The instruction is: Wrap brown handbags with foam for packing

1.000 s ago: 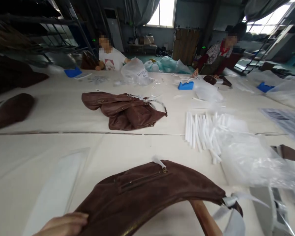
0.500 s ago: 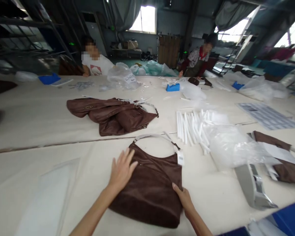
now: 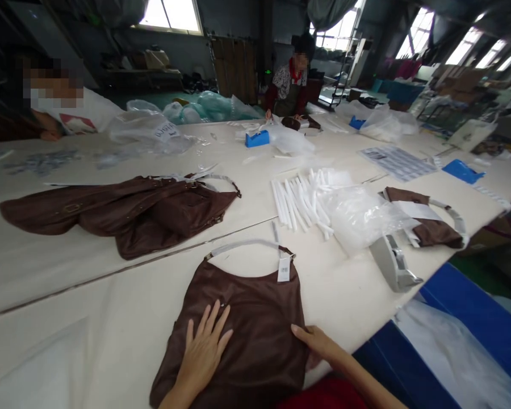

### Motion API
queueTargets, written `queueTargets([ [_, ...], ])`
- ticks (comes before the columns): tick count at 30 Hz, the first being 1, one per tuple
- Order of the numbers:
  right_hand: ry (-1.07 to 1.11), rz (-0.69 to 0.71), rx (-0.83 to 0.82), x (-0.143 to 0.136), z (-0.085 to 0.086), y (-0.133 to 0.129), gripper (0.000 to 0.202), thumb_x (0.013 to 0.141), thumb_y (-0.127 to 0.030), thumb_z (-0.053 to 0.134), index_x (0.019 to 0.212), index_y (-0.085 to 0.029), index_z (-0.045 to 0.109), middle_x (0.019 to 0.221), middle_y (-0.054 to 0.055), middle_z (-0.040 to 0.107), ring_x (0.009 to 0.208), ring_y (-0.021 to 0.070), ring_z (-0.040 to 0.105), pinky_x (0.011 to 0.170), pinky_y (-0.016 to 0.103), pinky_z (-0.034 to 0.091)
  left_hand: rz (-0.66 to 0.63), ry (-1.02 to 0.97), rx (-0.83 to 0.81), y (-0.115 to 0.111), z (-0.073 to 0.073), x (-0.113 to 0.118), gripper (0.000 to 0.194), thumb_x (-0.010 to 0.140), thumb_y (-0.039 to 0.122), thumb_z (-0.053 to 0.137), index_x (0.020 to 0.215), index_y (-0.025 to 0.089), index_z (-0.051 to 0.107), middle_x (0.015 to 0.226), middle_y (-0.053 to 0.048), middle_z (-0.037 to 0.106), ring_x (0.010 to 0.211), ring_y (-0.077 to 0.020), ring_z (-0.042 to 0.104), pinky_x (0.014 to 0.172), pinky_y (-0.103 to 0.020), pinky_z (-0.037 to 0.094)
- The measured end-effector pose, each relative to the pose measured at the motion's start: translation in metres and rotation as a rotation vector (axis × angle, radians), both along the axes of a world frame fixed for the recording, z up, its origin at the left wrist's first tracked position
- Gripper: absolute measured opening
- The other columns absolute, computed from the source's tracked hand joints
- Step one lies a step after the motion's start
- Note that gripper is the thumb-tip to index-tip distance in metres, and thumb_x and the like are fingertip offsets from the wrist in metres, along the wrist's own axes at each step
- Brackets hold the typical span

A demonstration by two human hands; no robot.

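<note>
A brown handbag [image 3: 251, 318] lies flat in front of me, its wrapped strap [image 3: 242, 244] arched away from me. A white tag [image 3: 283, 269] hangs at the strap's right end. My left hand [image 3: 204, 346] rests on the front of the bag, palm down with the fingers spread. At the bag's right edge, my right hand [image 3: 315, 342] grips the side, thumb on top and the other fingers mostly hidden underneath.
More brown bags [image 3: 153, 210] lie beyond to the left. White foam sticks [image 3: 300, 201], clear plastic [image 3: 357, 216], a grey tape dispenser [image 3: 394, 264] and another brown bag [image 3: 426, 218] are at right. Blue bins [image 3: 464, 307] stand beside the table. Two people sit or stand across it.
My view has swung to the right. The bag is closer to me, and my left hand has slid from its upper left edge down onto its front. My right hand still holds the right side.
</note>
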State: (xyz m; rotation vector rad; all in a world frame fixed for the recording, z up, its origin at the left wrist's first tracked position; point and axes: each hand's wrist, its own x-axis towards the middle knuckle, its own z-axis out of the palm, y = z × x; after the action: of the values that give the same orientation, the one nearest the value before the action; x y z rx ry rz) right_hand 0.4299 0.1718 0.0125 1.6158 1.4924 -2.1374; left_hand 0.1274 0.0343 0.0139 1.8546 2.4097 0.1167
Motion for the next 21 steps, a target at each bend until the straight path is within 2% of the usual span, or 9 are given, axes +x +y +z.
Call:
queueTargets([
  [2,-0.117,0.03,0.119,0.011,0.007,0.021,0.057,0.083,-0.07,0.046,0.075,-0.017,0.062,0.059,0.007,0.067,0.051,0.0194,0.063,0.054,0.031,0.05,0.042,-0.074,-0.066,0.004,0.007,-0.005,0.048,0.095,0.04,0.041,0.142,0.031,0.05,0.154,-0.008,0.043,0.142,-0.0313,0.039,0.114,-0.063,0.028],
  [5,-0.217,0.008,0.646,0.008,0.023,0.067,0.035,0.089,-0.048,0.047,0.078,-0.019,0.063,0.077,0.006,0.069,0.069,0.0185,0.065,0.068,0.031,0.051,0.122,-0.178,-0.101,0.031,0.025,-0.005,0.041,0.094,0.038,0.041,0.128,0.03,0.063,0.141,-0.008,0.059,0.135,-0.0298,0.049,0.114,-0.061,0.031],
  [7,-0.232,0.117,0.958,-0.01,0.034,0.098,0.027,0.09,-0.028,0.043,0.098,-0.02,0.067,0.102,0.009,0.069,0.091,0.0206,0.064,0.082,0.033,0.05,0.143,-0.242,-0.057,0.058,0.039,0.004,0.039,0.095,0.036,0.039,0.122,0.027,0.066,0.132,-0.008,0.066,0.131,-0.0279,0.053,0.114,-0.058,0.033],
  [9,-0.196,0.348,1.145,-0.037,0.044,0.124,0.047,0.085,-0.012,0.04,0.125,-0.022,0.06,0.131,0.011,0.061,0.114,0.0231,0.057,0.092,0.036,0.047,0.124,-0.312,-0.004,0.086,0.049,0.021,0.038,0.095,0.034,0.039,0.121,0.026,0.066,0.129,-0.007,0.068,0.13,-0.0267,0.054,0.115,-0.055,0.035],
  [12,-0.131,0.802,1.254,-0.078,0.054,0.153,0.07,0.077,-0.008,0.049,0.145,-0.023,0.042,0.149,0.012,0.047,0.132,0.0289,0.042,0.101,0.044,0.041,0.067,-0.415,0.019,0.123,0.052,0.049,0.035,0.094,0.031,0.043,0.119,0.024,0.067,0.126,-0.007,0.069,0.128,-0.0256,0.056,0.113,-0.049,0.039],
  [14,-0.134,1.048,1.218,-0.096,0.057,0.167,0.065,0.076,-0.011,0.056,0.14,-0.022,0.049,0.138,0.014,0.056,0.128,0.0313,0.043,0.101,0.047,0.039,0.058,-0.475,-0.004,0.141,0.048,0.061,0.033,0.093,0.028,0.045,0.117,0.022,0.067,0.123,-0.007,0.071,0.123,-0.0243,0.059,0.11,-0.045,0.043],
  [16,-0.098,1.161,1.162,-0.102,0.056,0.178,0.044,0.078,-0.011,0.056,0.121,-0.022,0.065,0.123,0.012,0.064,0.121,0.0293,0.048,0.1,0.044,0.039,0.088,-0.511,-0.034,0.154,0.042,0.066,0.031,0.092,0.025,0.048,0.115,0.021,0.068,0.12,-0.008,0.072,0.118,-0.023,0.062,0.106,-0.041,0.046],
  [19,0.081,1.011,1.107,-0.087,0.047,0.184,0.025,0.086,-0.013,0.049,0.096,-0.021,0.071,0.109,0.009,0.067,0.11,0.0238,0.053,0.096,0.037,0.041,0.136,-0.523,-0.053,0.166,0.034,0.066,0.03,0.091,0.022,0.049,0.114,0.02,0.068,0.117,-0.007,0.073,0.112,-0.0217,0.065,0.103,-0.039,0.049],
  [21,0.17,0.681,1.027,-0.067,0.037,0.182,0.021,0.091,-0.024,0.049,0.09,-0.02,0.069,0.099,0.008,0.068,0.102,0.0222,0.055,0.095,0.037,0.042,0.132,-0.515,-0.052,0.173,0.029,0.066,0.031,0.092,0.02,0.047,0.114,0.02,0.068,0.116,-0.008,0.073,0.111,-0.0216,0.066,0.102,-0.039,0.05],
])
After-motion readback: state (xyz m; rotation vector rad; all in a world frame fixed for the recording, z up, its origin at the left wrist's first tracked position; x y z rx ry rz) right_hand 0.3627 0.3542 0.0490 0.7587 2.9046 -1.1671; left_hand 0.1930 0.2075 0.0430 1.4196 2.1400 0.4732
